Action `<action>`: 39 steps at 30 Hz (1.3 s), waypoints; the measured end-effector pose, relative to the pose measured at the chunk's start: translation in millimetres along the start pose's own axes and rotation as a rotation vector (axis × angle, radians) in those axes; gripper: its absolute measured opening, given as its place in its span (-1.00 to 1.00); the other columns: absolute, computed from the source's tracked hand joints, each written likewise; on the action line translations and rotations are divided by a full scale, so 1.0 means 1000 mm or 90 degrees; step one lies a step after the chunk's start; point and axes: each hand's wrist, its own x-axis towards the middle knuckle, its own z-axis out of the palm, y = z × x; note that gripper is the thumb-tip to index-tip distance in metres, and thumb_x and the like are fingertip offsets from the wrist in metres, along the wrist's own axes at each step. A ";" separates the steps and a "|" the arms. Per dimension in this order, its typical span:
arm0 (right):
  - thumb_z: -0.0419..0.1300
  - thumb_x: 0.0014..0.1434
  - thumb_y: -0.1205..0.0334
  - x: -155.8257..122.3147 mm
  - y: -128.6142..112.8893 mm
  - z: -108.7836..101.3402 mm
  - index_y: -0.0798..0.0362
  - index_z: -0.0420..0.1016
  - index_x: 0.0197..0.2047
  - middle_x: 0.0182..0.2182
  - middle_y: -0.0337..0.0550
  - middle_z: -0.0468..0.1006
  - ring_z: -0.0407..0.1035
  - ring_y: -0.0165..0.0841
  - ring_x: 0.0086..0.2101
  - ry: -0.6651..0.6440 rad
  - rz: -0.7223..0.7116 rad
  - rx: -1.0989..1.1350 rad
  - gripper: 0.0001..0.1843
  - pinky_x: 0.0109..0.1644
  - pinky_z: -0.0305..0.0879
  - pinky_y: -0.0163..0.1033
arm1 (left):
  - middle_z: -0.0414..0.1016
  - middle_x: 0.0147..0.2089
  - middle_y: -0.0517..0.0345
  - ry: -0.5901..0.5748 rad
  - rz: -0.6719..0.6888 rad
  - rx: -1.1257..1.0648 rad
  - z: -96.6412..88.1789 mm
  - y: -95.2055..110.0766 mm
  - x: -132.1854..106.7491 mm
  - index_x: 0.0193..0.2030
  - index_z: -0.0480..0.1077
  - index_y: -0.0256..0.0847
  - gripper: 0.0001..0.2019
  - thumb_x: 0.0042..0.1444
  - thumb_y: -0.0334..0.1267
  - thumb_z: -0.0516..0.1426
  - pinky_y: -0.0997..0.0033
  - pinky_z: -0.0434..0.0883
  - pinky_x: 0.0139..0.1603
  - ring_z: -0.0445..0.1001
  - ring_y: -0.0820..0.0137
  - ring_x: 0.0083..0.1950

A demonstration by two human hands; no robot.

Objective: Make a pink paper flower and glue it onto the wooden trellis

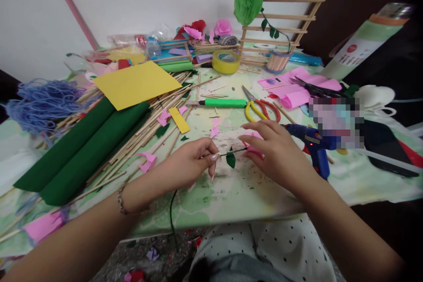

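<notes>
My left hand (193, 161) is closed in a pinch on a thin green wire stem (235, 152) that carries a small dark green leaf (230, 159). The stem's loose tail (171, 213) hangs down over the table's front edge. My right hand (276, 150) is curled over a pink paper flower (253, 147) at the stem's other end, with its fingers wrapped round the flower. Both hands rest low over the pale green table cover (231, 194).
A blue glue gun (313, 147) lies just right of my right hand. Yellow and red scissors (261, 108), a green utility knife (221, 102), yellow tape (225, 61), green felt rolls (86, 145), wooden sticks (148, 128), yellow paper (135, 83) and pink paper (297, 90) crowd the table. A stick ladder (280, 22) stands behind.
</notes>
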 end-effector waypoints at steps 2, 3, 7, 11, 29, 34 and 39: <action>0.28 0.16 0.28 -0.001 -0.001 -0.003 0.09 0.58 -0.13 0.04 0.03 0.52 0.33 -0.05 0.04 -0.001 0.011 0.017 -0.81 0.09 0.33 0.10 | 0.44 -0.49 0.31 -0.002 0.007 0.000 0.000 -0.001 0.000 -0.29 0.22 -0.16 -0.93 0.23 -0.28 -0.01 0.62 0.02 -0.72 0.11 0.61 -0.72; 0.29 0.15 0.27 -0.001 -0.001 -0.005 0.09 0.59 -0.20 0.04 0.03 0.52 0.33 -0.05 0.04 -0.005 0.020 0.025 -0.86 0.09 0.33 0.10 | 0.44 -0.48 0.32 -0.002 0.010 0.004 0.000 -0.001 0.000 -0.29 0.22 -0.16 -0.93 0.23 -0.28 -0.01 0.62 0.04 -0.72 0.12 0.61 -0.72; 0.29 0.13 0.29 -0.001 -0.002 -0.006 0.08 0.57 -0.39 0.02 -0.01 0.54 0.36 -0.06 0.00 -0.041 0.074 0.058 -0.92 0.07 0.34 0.09 | 0.44 -0.46 0.32 -0.008 0.011 0.036 0.002 0.002 -0.004 -0.28 0.23 -0.16 -0.92 0.23 -0.25 -0.01 0.61 0.06 -0.71 0.12 0.61 -0.70; 0.27 0.11 0.36 0.000 -0.003 -0.002 0.08 0.53 -0.41 -0.04 -0.04 0.56 0.39 -0.10 -0.04 -0.052 0.110 0.102 -0.93 0.05 0.35 0.05 | 0.45 -0.43 0.30 -0.005 0.040 0.059 0.003 0.004 -0.006 -0.28 0.25 -0.17 -0.90 0.24 -0.24 -0.02 0.60 0.15 -0.63 0.18 0.59 -0.62; 0.35 0.09 0.12 -0.024 0.001 -0.034 0.03 0.23 0.27 0.20 0.08 0.33 0.22 -0.05 0.19 0.050 0.092 0.177 -0.28 0.24 0.19 0.07 | 0.45 -0.48 0.31 0.045 0.047 0.012 -0.001 -0.002 0.002 -0.28 0.25 -0.17 -0.92 0.22 -0.24 0.02 0.62 0.05 -0.73 0.10 0.63 -0.72; 0.24 0.19 0.32 -0.064 -0.023 -0.058 -0.12 0.50 -0.19 -0.26 -0.19 0.54 0.45 -0.23 -0.19 0.230 0.153 0.256 -0.86 -0.09 0.37 -0.12 | 0.42 -0.55 0.32 0.066 -0.001 -0.059 -0.002 0.004 0.005 -0.31 0.23 -0.19 -0.93 0.22 -0.33 0.01 0.64 -0.05 -0.79 0.04 0.66 -0.78; 0.17 0.23 0.07 -0.109 -0.030 -0.053 -0.06 0.44 -0.49 -0.48 -0.20 0.50 0.38 -0.29 -0.47 0.249 0.479 0.205 -0.73 -0.42 0.24 -0.17 | 0.40 -0.56 0.31 0.031 -0.011 -0.235 -0.007 0.003 0.006 -0.32 0.25 -0.25 -0.95 0.18 -0.37 0.05 0.69 -0.12 -0.77 -0.02 0.74 -0.80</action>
